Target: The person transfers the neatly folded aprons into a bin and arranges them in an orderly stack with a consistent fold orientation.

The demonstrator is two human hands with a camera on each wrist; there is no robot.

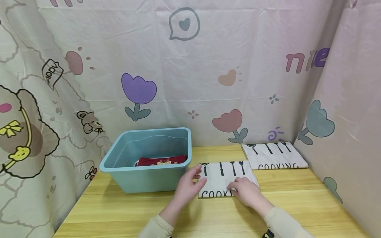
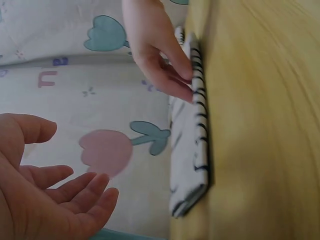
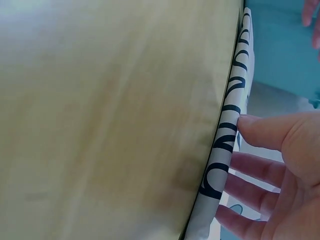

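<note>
Nearer folded cloth (image 1: 218, 180) beside loosely spread left hand (image 1: 188, 185), under relaxed, touching right hand (image 1: 246, 191)

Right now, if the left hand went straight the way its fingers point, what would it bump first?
Probably the nearer folded white cloth with black utensil prints, right beside the left hand. The hand's height is unclear, so it might pass above.

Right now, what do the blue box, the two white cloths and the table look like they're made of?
Blue box: probably plastic, smooth with a soft sheen, judging by its rounded, moulded-looking rim.
Near cloth and far cloth: likely matte fabric, perhaps cotton, since they're folded with soft edges.
Table: wood or a wood-look covering, smooth; the streaky yellow grain suits both.
</note>
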